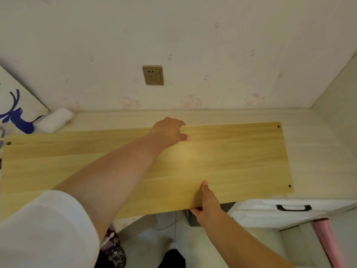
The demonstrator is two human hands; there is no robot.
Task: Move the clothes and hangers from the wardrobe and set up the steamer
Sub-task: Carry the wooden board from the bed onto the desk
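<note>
A long yellow wooden board [231, 161] with small screw holes near its corners lies flat on a pale desk top [318, 171] against the wall. My left hand [170, 130] reaches across and grips the board's far edge, fingers curled over it and thumb on top. My right hand [206, 202] holds the near edge, thumb on top and fingers underneath. No clothes, hangers or steamer show in this view.
A brass wall socket [153, 75] sits above the desk. A white roll [56, 119] and a deer-print picture [17, 111] lie at the left. Below right are a white storage box with a black handle [293, 207] and a pink object [326, 242].
</note>
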